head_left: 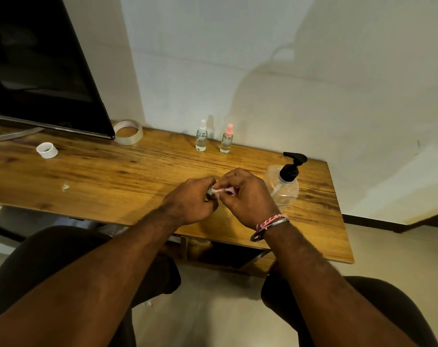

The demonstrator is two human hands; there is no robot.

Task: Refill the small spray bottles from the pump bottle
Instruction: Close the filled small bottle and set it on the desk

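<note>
Resting above the desk [92, 171], a small bottle [209, 194] is gripped by the curled fingers of the left hand [191, 202], while its pink spray top [224, 191] is pinched by the right hand [248, 196]. 2 spray bottles [201, 139] are stood near the wall; the pump bottle [285, 182] is just beside the right hand.

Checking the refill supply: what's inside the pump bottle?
The clear pump bottle shows its dip tube and looks nearly empty; any liquid at the bottom can't be judged, since the right hand covers its lower left.
</note>
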